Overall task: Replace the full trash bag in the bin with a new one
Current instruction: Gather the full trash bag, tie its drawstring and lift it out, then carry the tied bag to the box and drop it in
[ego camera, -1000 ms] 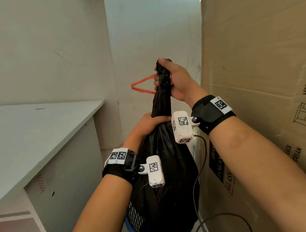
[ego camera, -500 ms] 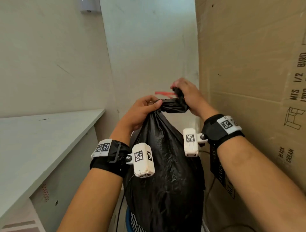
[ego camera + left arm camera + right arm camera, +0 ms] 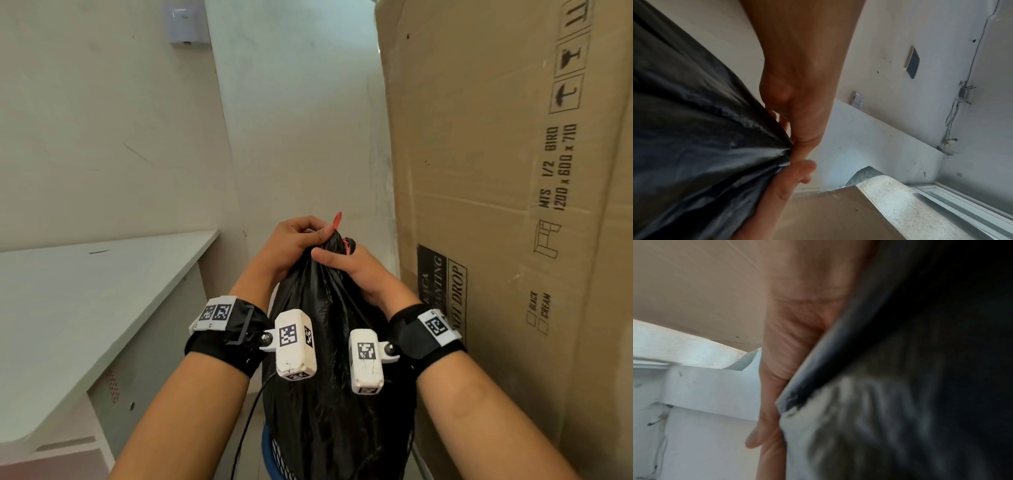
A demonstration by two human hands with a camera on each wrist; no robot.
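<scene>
With my left hand (image 3: 293, 241) and right hand (image 3: 346, 270) both gripping the black trash bag (image 3: 335, 394) neck, I'm tying it; next, cinch the red drawstring (image 3: 337, 220)

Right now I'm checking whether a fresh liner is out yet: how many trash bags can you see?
1. Only the full black trash bag, its gathered neck gripped by the left hand and right hand, standing in the bin. No new bag shows; one may lie out of view.

Pale walls (image 3: 102, 137); white desk (image 3: 85, 291) left; tall cardboard box (image 3: 496, 205) right, perhaps leaning.
</scene>
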